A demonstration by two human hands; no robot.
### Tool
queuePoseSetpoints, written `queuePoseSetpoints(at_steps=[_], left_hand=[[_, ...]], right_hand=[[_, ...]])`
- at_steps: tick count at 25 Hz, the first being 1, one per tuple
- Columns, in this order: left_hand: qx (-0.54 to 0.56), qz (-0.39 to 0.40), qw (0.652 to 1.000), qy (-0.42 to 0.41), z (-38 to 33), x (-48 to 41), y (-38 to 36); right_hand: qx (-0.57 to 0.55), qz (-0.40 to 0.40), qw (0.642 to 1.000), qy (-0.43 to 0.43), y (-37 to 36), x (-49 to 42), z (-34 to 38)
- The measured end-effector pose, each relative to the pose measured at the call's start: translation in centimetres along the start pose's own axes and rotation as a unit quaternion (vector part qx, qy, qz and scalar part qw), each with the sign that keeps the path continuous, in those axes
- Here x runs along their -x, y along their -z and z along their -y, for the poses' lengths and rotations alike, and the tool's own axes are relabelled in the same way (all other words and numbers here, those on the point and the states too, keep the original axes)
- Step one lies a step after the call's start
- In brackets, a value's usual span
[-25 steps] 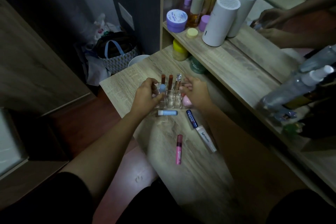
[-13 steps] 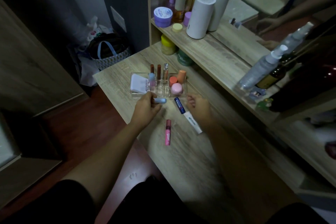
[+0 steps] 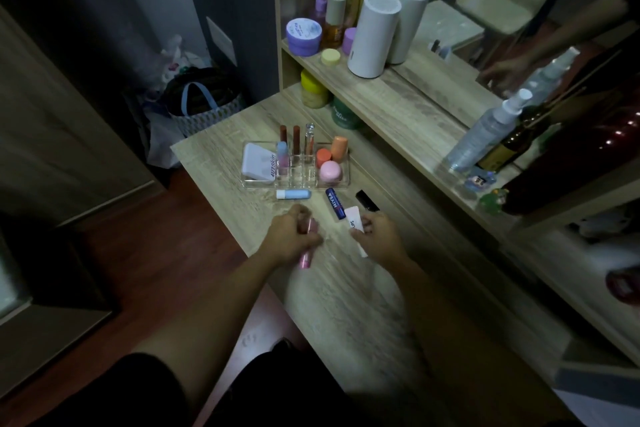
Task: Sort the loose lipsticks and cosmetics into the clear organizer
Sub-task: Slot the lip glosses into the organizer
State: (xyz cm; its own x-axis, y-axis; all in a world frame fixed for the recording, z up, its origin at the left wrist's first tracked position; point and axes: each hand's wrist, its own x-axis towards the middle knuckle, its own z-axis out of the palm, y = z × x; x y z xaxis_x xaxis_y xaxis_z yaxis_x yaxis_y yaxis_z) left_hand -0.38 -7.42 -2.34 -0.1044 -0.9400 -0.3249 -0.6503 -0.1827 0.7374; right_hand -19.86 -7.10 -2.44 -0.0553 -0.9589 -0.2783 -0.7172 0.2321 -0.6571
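My left hand (image 3: 293, 240) is closed around a pink lip gloss tube (image 3: 306, 255), whose lower end pokes out below my fist over the wooden desk (image 3: 346, 305). My right hand (image 3: 378, 240) grips a white tube marked LIPS (image 3: 354, 220), pinched between thumb and fingers, its top end pointing toward the organizer.

The clear organizer (image 3: 341, 180) sits farther out on the desk, well apart from both hands. Its left compartment holds a white compact (image 3: 259, 162) leaning on edge. The middle slots carry two upright brown-red lipsticks (image 3: 290, 137), a clear-capped gloss (image 3: 309, 140) and a tube with a blue cap (image 3: 282, 156). The right compartment holds a round pink balm (image 3: 330, 172), an orange-capped pot (image 3: 323, 157) and a peach stick (image 3: 338, 148).

Loose on the desk just in front of the organizer lies a light-blue lip balm (image 3: 293, 194) on its side. Beside it, a dark-blue NIVEA stick (image 3: 335, 203) lies at a slant, near my right fingers. A black tube (image 3: 366, 200) lies just right of that, close to my right hand.
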Motion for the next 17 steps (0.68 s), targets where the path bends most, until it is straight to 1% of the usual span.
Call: queuePoseSetpoints(at_steps=[2,4,6,8,10,13,17], left_hand=[[0.041,-0.062,0.996,-0.042,-1.0,-0.8,2.4],[0.047,-0.123,0.988,-0.075,-2.3,-2.0,4.7],[0.022,-0.155,0.981,-0.116,-3.4,-3.1,6.6],[-0.016,-0.163,0.974,-0.157,-4.1,-4.3,7.9],[-0.080,-0.173,0.963,-0.190,-4.3,-5.3,8.7],[-0.184,-0.198,0.943,-0.194,-4.0,-6.7,8.8],[-0.237,-0.195,0.932,-0.191,-3.2,-7.8,8.6]], right_hand=[[-0.114,-0.020,0.993,0.028,0.6,-0.7,1.6],[-0.172,-0.050,0.983,0.041,0.8,-2.0,3.5],[-0.168,-0.081,0.980,0.066,0.8,-3.1,5.2],[-0.160,-0.113,0.976,0.098,0.6,-4.6,6.6],[-0.152,-0.123,0.974,0.112,0.2,-6.1,7.3],[-0.151,-0.132,0.973,0.117,-0.7,-8.0,7.9],[-0.114,-0.142,0.973,0.143,-1.8,-9.3,8.1]])
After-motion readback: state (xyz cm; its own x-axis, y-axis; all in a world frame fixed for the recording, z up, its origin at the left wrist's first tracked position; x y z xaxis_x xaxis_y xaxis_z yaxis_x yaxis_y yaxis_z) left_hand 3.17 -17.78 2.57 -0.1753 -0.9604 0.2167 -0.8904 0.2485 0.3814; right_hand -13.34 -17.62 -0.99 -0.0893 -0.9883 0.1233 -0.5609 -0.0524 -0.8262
